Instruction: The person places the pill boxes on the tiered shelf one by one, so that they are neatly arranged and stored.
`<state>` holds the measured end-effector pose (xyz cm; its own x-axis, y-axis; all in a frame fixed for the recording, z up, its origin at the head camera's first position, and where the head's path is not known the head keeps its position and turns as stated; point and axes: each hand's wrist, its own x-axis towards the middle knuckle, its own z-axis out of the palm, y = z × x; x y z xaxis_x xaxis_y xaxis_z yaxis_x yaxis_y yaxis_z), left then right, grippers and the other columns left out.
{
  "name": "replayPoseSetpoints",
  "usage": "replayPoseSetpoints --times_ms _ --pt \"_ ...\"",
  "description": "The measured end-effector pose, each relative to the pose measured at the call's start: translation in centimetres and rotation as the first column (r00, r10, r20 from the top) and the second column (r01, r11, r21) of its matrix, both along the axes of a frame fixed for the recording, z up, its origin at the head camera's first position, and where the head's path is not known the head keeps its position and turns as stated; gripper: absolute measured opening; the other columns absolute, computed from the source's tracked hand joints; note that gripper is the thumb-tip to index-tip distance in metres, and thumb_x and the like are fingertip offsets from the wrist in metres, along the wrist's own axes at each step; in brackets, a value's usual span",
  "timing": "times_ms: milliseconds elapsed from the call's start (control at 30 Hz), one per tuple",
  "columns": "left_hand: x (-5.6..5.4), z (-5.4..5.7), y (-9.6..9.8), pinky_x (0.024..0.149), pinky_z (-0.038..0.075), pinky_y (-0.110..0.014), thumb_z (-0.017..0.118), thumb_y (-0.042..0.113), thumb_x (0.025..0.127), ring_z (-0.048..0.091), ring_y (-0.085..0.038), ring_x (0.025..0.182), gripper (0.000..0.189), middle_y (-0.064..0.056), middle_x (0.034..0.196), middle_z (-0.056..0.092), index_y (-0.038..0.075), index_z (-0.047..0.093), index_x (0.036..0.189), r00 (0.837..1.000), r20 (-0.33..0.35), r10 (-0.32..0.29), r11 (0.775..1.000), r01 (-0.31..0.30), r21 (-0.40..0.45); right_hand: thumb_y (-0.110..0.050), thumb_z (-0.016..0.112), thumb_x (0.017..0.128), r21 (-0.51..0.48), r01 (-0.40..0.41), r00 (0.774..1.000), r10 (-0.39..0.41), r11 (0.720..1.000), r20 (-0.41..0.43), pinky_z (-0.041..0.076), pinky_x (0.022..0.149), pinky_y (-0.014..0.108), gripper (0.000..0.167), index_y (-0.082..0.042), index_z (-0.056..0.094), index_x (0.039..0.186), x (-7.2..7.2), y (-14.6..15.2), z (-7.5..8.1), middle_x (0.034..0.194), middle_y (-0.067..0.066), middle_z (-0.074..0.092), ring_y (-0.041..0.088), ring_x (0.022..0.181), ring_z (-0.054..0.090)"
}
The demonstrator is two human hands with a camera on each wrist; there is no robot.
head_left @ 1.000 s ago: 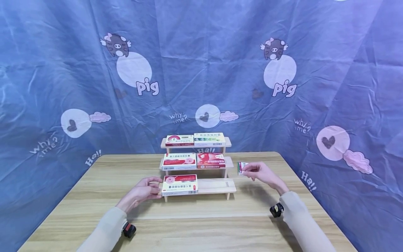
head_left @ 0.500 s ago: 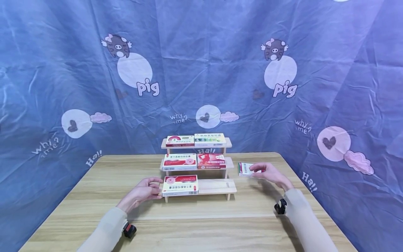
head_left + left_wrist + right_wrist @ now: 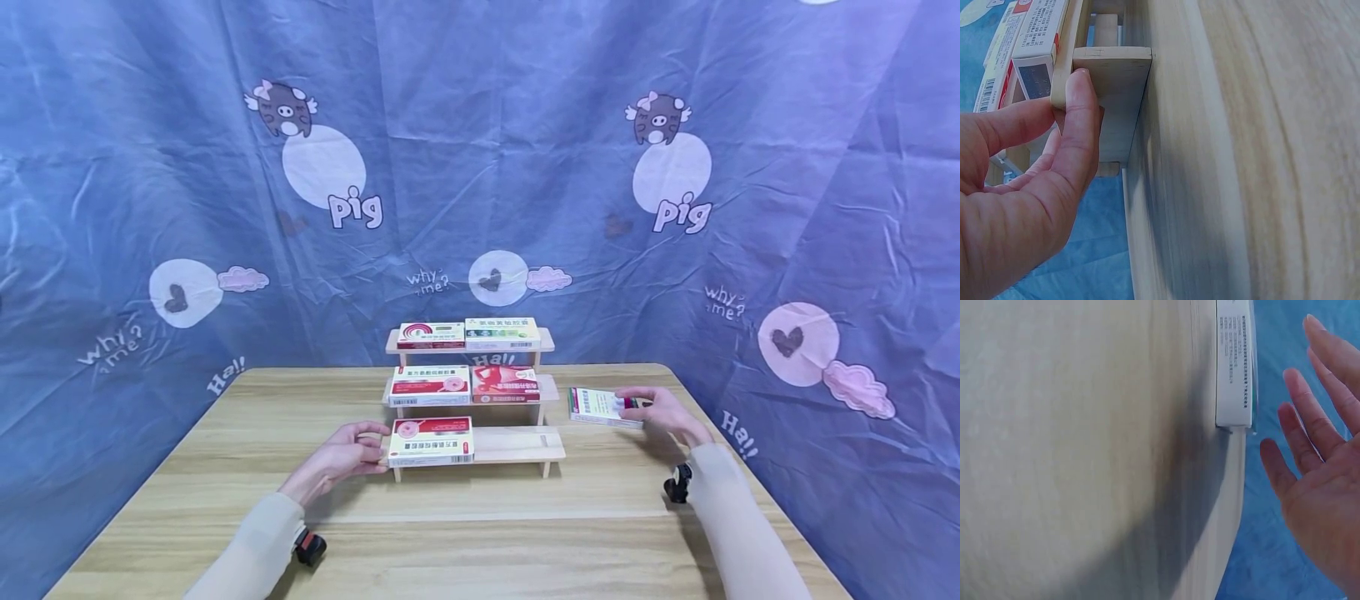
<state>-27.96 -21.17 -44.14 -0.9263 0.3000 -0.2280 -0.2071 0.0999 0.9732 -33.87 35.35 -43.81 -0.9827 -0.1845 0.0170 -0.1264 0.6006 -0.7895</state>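
A three-tier wooden stand [image 3: 513,444] holds medicine boxes. My left hand [image 3: 337,458] pinches the left end of the lowest board between thumb and fingers, as the left wrist view shows, beside a red-and-white medicine box [image 3: 430,443] on that tier. To the right of the stand, a white medicine box [image 3: 591,403] with coloured ends lies flat on the table. Just over its right end is my right hand [image 3: 663,414]. In the right wrist view the right hand's fingers [image 3: 1310,419] are spread and apart from that box, holding nothing.
A red-and-white box [image 3: 427,386] and a red box [image 3: 506,385] lie on the middle tier. The top tier carries a white-and-dark-red box [image 3: 431,335] and a green-and-white box [image 3: 501,332]. A blue patterned cloth [image 3: 480,167] hangs behind the wooden table [image 3: 480,550].
My right hand has let go of the white medicine box and drawn back to the right, uncovering more of it. The left hand stays at the stand.
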Motion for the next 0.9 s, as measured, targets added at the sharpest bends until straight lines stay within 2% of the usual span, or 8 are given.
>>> replayPoseSetpoints --times_ms 67,133,233,333,433,567,733,900 --pt "0.0 0.0 0.0 0.08 0.062 -0.034 0.057 -0.01 0.088 0.065 -0.019 0.081 0.051 -0.011 0.094 0.056 -0.01 0.039 0.135 1.0 0.0 0.0 1.0 0.0 0.0 -0.016 0.076 0.082 -0.017 -0.003 1.0 0.003 1.0 -0.004 0.041 0.094 0.028 0.052 0.006 0.06 0.127 -0.2 0.2 -0.2 0.132 0.028 0.057 0.035 0.116 0.055" --pt "0.0 0.0 -0.1 0.08 0.062 -0.034 0.057 -0.01 0.087 0.066 -0.019 0.081 0.051 -0.011 0.094 0.057 -0.01 0.039 0.135 1.0 0.002 0.002 1.0 -0.002 -0.002 -0.013 0.076 0.082 -0.03 -0.01 1.0 0.01 1.0 -0.001 0.041 0.104 0.04 0.05 0.007 0.06 0.125 -0.4 0.3 -0.4 0.136 0.03 0.053 0.043 0.124 0.049" --pt "0.1 0.0 0.0 0.081 0.062 -0.036 0.057 -0.01 0.088 0.065 -0.02 0.081 0.051 -0.011 0.094 0.056 -0.009 0.039 0.136 1.0 0.006 0.0 1.0 0.0 -0.01 -0.012 0.076 0.08 -0.002 -0.019 1.0 0.019 1.0 -0.004 0.027 0.112 0.063 0.048 0.007 0.062 0.123 -0.5 0.5 -0.8 0.144 0.031 0.044 0.052 0.133 0.037" --pt "0.1 0.1 0.0 0.082 0.062 -0.037 0.057 -0.01 0.088 0.065 -0.02 0.081 0.052 -0.011 0.095 0.056 -0.009 0.039 0.136 1.0 0.008 0.001 1.0 -0.001 -0.016 -0.012 0.076 0.08 0.052 -0.03 0.999 0.03 0.998 -0.01 0.015 0.111 0.073 0.049 0.007 0.062 0.122 -0.4 0.5 -1.0 0.148 0.033 0.036 0.057 0.137 0.026" --pt "0.1 0.1 0.1 0.083 0.062 -0.037 0.057 -0.01 0.088 0.065 -0.02 0.082 0.051 -0.012 0.095 0.056 -0.009 0.039 0.136 1.0 0.009 0.004 1.0 -0.004 -0.017 -0.011 0.077 0.078 0.067 -0.034 0.999 0.035 0.997 -0.013 0.012 0.112 0.073 0.05 0.007 0.062 0.122 -0.4 0.3 -1.2 0.15 0.034 0.032 0.058 0.138 0.021" --pt "0.1 0.0 0.1 0.081 0.062 -0.036 0.057 -0.01 0.088 0.065 -0.02 0.081 0.05 -0.011 0.094 0.056 -0.009 0.04 0.134 1.0 0.008 0.008 1.0 -0.008 -0.013 -0.01 0.077 0.077 0.07 -0.041 0.999 0.042 0.997 -0.002 0.013 0.113 0.071 0.052 0.008 0.061 0.123 -0.4 0.2 -1.3 0.15 0.032 0.033 0.057 0.138 0.022" --pt "0.0 0.0 0.1 0.081 0.062 -0.035 0.057 -0.01 0.088 0.065 -0.019 0.081 0.05 -0.01 0.093 0.056 -0.009 0.04 0.134 1.0 0.005 0.005 1.0 -0.005 -0.007 -0.01 0.08 0.074 0.087 -0.066 0.998 0.066 0.994 0.002 0.026 0.112 0.067 0.056 0.007 0.061 0.124 -0.3 0.2 -1.5 0.148 0.033 0.035 0.055 0.133 0.032" --pt "0.0 -0.1 0.1 0.08 0.062 -0.035 0.057 -0.01 0.088 0.065 -0.019 0.08 0.05 -0.01 0.093 0.055 -0.009 0.039 0.135 1.0 0.002 0.004 1.0 -0.004 -0.006 -0.011 0.083 0.071 0.107 -0.063 0.998 0.06 0.992 0.03 0.043 0.103 0.055 0.06 0.003 0.062 0.125 -0.2 0.4 -1.9 0.146 0.033 0.037 0.045 0.12 0.049"
